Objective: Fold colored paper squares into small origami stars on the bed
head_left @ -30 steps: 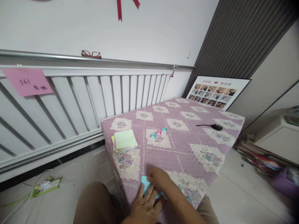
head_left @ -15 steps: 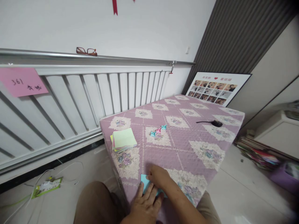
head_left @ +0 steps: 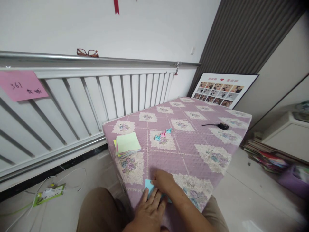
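The light-blue sheet of paper (head_left: 148,184) lies flat at the near end of the counter (head_left: 172,158), which is covered in mauve quilted cloth with cream floral diamonds. Both bare hands are on it. The left hand (head_left: 151,207) rests palm down, its fingers slightly spread and pressing over the middle of the paper; it grips nothing. The right hand (head_left: 164,181) is curled, its fingers bent inward and touching the paper's far part, close to the left fingertips. Whether it pinches an edge or only presses, I cannot tell, because the knuckles hide the contact.

One corner of the paper pokes out beyond the left fingertips, and a small blue part shows below the right wrist. With this much covered, its full outline and any creases are hidden. Pressed from both sides, the sheet seems well held against sliding.

Beyond the hands sit three small folded paper pieces, two blue (head_left: 157,138) (head_left: 168,130) with a pink one (head_left: 163,133) between them. A loose stack of square paper sheets, pale green on top (head_left: 127,143), lies near the counter's left edge. Farther off to the right is a black object with a thin handle (head_left: 223,126), well apart from the paper.
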Demonstrator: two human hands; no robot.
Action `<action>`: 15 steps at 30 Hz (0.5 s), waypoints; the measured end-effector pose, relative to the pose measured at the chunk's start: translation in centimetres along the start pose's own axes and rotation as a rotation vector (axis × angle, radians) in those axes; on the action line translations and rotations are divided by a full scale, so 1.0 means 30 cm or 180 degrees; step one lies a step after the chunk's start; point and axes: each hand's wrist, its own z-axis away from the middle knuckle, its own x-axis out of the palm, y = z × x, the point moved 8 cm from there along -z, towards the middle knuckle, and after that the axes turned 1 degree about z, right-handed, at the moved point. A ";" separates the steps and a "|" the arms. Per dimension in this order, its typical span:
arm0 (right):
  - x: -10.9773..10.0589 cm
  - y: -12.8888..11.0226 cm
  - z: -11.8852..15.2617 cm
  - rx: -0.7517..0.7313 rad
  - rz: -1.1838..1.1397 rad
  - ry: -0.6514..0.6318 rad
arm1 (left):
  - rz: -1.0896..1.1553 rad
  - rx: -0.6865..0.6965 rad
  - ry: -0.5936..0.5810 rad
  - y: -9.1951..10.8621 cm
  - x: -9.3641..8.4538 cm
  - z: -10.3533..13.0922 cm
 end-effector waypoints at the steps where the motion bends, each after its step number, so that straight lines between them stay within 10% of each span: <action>1: 0.000 0.000 0.000 0.0002 0.0002 0.0002 | 0.0002 -0.0038 0.0038 -0.004 -0.002 0.002; 15: 0.009 -0.007 0.009 0.0007 0.0055 -0.0093 | 0.0316 -0.0855 -0.0219 -0.113 -0.066 0.030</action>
